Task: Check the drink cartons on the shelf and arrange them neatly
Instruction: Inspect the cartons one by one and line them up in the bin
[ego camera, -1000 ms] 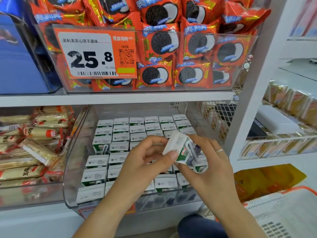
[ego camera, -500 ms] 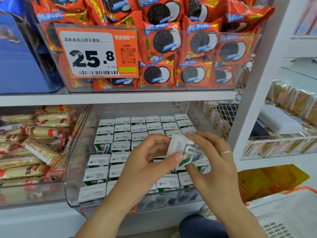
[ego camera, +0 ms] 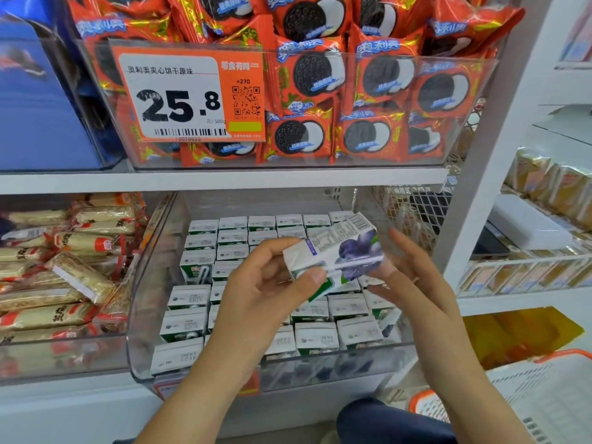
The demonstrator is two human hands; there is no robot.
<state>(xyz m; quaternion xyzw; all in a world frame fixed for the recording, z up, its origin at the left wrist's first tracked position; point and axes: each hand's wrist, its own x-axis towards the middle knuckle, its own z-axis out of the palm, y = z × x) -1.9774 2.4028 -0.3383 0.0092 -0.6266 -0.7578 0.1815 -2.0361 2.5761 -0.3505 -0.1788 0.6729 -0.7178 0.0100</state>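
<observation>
Carton in hand: one drink carton (ego camera: 339, 251) held tilted above the clear bin (ego camera: 150, 315), printed panel and blueberry picture facing up, likely so the print can be read.
Left hand: left hand (ego camera: 266, 293) grasps the carton's near-left end, thumb on the lower edge.
Right hand: right hand (ego camera: 413, 283) has fingers extended against the carton's right end; whether it grips or only steadies it cannot be told.
Shelf stock: remaining cartons (ego camera: 243, 241) stand upright in rows in the bin; far rows straight, near rows looser.
Step judged: inspection; return to a gap not yet done.
</observation>
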